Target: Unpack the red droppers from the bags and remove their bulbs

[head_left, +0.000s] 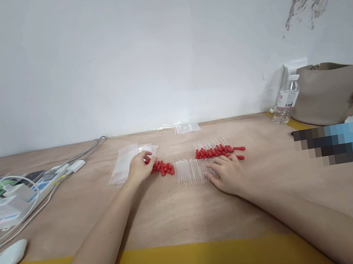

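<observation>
A wooden worktable (182,211) with a yellow front edge is seen from above, with two bare forearms reaching in from the bottom of the frame. Just left of centre, the left hand (139,168) is curled loosely, its fingertips laid on a small heap of red rubber bulbs (163,167); whether a bulb is actually pinched between the fingers cannot be told. Just right of centre, the right hand (226,174) is spread flat and open, palm down, its fingers resting on the right end of a row of clear pipette tubes (189,172) laid side by side; nothing is gripped. Immediately above that hand, a second row of pipettes fitted with red bulbs (217,149) is laid out, a few lying loose at its right end.

A stack of clear plastic bags (124,164) lies beside the left hand, and another small clear bag (187,127) is set against the white wall at centre. In the left of the frame, a power strip (51,178) with white cables is seen. In the upper right, a water bottle (286,99) stands beside a beige handbag (333,89).
</observation>
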Available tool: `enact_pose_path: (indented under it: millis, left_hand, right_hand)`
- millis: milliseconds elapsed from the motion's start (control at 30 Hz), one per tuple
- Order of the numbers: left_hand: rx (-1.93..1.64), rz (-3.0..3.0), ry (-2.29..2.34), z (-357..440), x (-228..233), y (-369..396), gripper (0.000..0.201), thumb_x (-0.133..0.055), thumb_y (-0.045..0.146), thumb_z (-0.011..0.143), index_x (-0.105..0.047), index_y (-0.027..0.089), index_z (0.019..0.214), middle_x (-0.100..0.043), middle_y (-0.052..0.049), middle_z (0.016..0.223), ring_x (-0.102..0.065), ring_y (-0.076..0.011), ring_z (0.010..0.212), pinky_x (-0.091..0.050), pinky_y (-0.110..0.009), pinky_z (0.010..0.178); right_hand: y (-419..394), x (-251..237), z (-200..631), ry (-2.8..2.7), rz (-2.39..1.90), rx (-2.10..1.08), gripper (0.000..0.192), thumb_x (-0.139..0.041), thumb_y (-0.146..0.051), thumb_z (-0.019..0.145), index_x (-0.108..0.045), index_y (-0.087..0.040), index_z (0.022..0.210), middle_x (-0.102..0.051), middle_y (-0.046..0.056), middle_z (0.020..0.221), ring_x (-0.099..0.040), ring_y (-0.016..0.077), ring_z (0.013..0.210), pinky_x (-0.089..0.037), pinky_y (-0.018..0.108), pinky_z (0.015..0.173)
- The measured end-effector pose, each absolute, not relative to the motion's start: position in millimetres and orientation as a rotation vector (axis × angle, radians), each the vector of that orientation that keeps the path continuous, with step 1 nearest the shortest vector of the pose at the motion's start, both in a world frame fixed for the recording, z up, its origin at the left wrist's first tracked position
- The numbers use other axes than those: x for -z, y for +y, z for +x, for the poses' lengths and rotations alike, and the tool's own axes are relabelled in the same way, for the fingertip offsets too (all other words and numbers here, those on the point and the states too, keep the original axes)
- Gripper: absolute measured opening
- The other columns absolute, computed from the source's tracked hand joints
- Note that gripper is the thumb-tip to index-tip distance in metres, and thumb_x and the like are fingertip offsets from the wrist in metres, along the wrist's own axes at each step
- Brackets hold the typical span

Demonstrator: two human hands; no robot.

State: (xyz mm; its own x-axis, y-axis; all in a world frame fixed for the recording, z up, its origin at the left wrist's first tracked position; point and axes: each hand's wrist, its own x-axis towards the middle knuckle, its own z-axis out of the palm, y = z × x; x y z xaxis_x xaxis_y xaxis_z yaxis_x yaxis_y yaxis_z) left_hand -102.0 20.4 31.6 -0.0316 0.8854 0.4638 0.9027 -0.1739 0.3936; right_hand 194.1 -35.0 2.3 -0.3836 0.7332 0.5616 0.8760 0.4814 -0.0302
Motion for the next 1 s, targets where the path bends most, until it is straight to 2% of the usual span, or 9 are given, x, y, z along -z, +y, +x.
enact_pose_path:
  millis: [100, 200, 333, 467, 567, 667, 767, 1000]
  left_hand:
    - [0.996, -2.155, -1.983, -101.8, -31.2, 19.7, 0.034, -0.044, 0.046, 0.077, -0.059, 0.018, 0.089, -0.063, -0.002, 0.073, -0.056, -0.0155, 0.064, -0.041, -0.025, 0.062]
    - [0.972, -2.168, -1.950, -102.3, -29.8, 19.4, 0.033, -0.039, 0.044, 0.080, -0.061, 0.019, 0.083, -0.064, -0.002, 0.075, -0.056, -0.0158, 0.066, -0.040, -0.025, 0.063]
    - [0.945, -2.168, -1.906, -103.8, -28.8, 19.6, 0.035, -0.037, 0.042, 0.082, -0.063, 0.019, 0.075, -0.064, -0.003, 0.074, -0.055, -0.0171, 0.070, -0.040, -0.026, 0.066]
    - [0.994, -2.063, -1.873, -104.8, -29.0, 19.8, 0.036, -0.035, 0.040, 0.084, -0.063, 0.018, 0.079, -0.061, -0.006, 0.080, -0.053, -0.0199, 0.079, -0.039, -0.031, 0.075]
    - [1.079, -1.947, -1.796, -102.4, -28.7, 16.8, 0.033, -0.036, 0.037, 0.085, -0.062, 0.017, 0.085, -0.060, -0.007, 0.086, -0.050, -0.0212, 0.085, -0.036, -0.034, 0.081]
    - [1.133, -1.915, -1.660, -92.4, -27.1, 7.9, 0.027, -0.040, 0.033, 0.085, -0.063, 0.018, 0.082, -0.059, -0.006, 0.086, -0.048, -0.0210, 0.087, -0.035, -0.036, 0.081]
    - [1.115, -2.034, -1.506, -71.8, -22.4, -5.7, 0.023, -0.043, 0.030, 0.084, -0.063, 0.019, 0.080, -0.059, -0.006, 0.089, -0.047, -0.0202, 0.088, -0.034, -0.036, 0.082]
    - [0.916, -2.424, -1.029, -18.8, -9.3, -30.0, 0.016, -0.048, 0.028, 0.082, -0.062, 0.020, 0.085, -0.059, -0.005, 0.093, -0.049, -0.0187, 0.088, -0.034, -0.035, 0.078]
  right_hand:
    - [-37.8, -4.0, 193.7, -2.249, -1.316, 0.340, 0.037, -0.043, -0.052, 0.080, -0.063, -0.022, 0.089, -0.062, 0.006, 0.089, -0.051, 0.0204, 0.086, -0.023, 0.035, 0.074]
    - [-37.9, -3.7, 193.9, -2.249, -1.320, 0.288, 0.040, -0.043, -0.055, 0.079, -0.063, -0.022, 0.090, -0.062, 0.005, 0.089, -0.051, 0.0202, 0.086, -0.024, 0.035, 0.075]
    - [-28.2, -4.5, 198.8, -2.142, -1.388, 0.184, 0.031, -0.044, -0.046, 0.081, -0.063, -0.023, 0.090, -0.062, 0.003, 0.088, -0.053, 0.0176, 0.083, -0.027, 0.032, 0.073]
    - [-7.3, -15.4, 204.6, -2.058, -1.494, 0.052, 0.022, -0.046, -0.035, 0.080, -0.063, -0.021, 0.076, -0.062, 0.001, 0.077, -0.054, 0.0152, 0.074, -0.029, 0.027, 0.065]
    - [10.1, -26.6, 201.8, -2.018, -1.565, 0.047, 0.028, -0.046, -0.039, 0.079, -0.063, -0.020, 0.067, -0.062, 0.003, 0.073, -0.054, 0.0156, 0.069, -0.029, 0.026, 0.059]
    - [24.3, -32.2, 192.8, -2.021, -1.657, 0.061, 0.041, -0.042, -0.047, 0.079, -0.062, -0.018, 0.057, -0.060, 0.005, 0.065, -0.052, 0.0151, 0.062, -0.029, 0.026, 0.056]
    - [33.0, -30.5, 183.1, -2.006, -1.723, 0.038, 0.040, -0.043, -0.046, 0.078, -0.064, -0.019, 0.056, -0.060, 0.005, 0.059, -0.052, 0.0156, 0.059, -0.030, 0.028, 0.059]
    - [35.9, -33.2, 183.3, -1.862, -1.786, 0.036, 0.035, -0.040, -0.031, 0.078, -0.062, -0.018, 0.055, -0.063, 0.008, 0.065, -0.055, 0.0209, 0.068, -0.030, 0.036, 0.068]
